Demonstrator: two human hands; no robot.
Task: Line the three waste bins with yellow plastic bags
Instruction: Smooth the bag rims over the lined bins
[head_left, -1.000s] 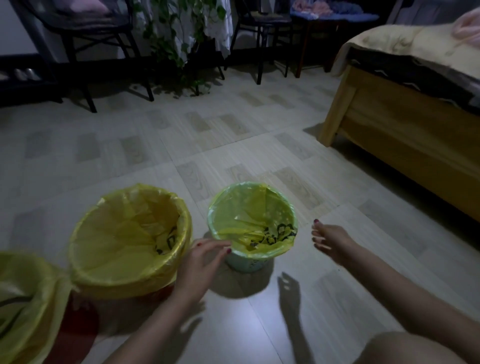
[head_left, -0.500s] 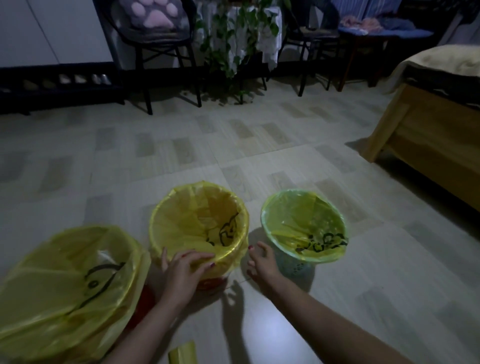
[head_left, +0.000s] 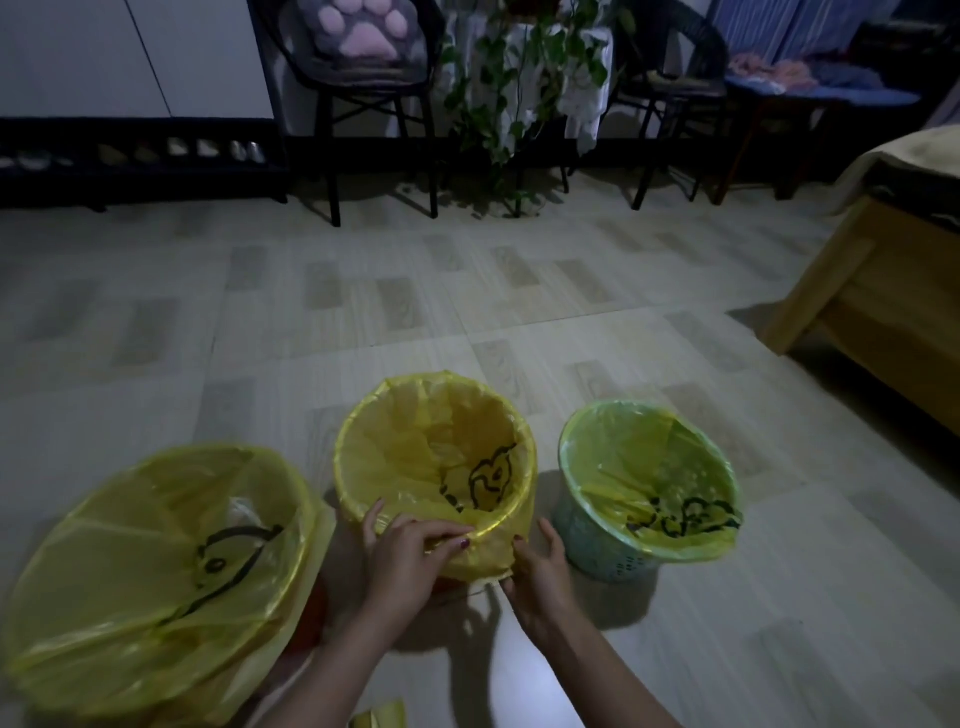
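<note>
Three bins on the floor, all bagged. Middle bin (head_left: 436, 457), landmark: left hand (head_left: 405, 561) pinches bag overhang (head_left: 480, 553) at its near rim; right hand (head_left: 540, 571), fingers straight, touches that fold's right side. I judge both equally near.

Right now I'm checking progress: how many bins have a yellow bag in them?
3: the left bin nearest the camera, the middle bin at both hands, the small right bin.
</note>
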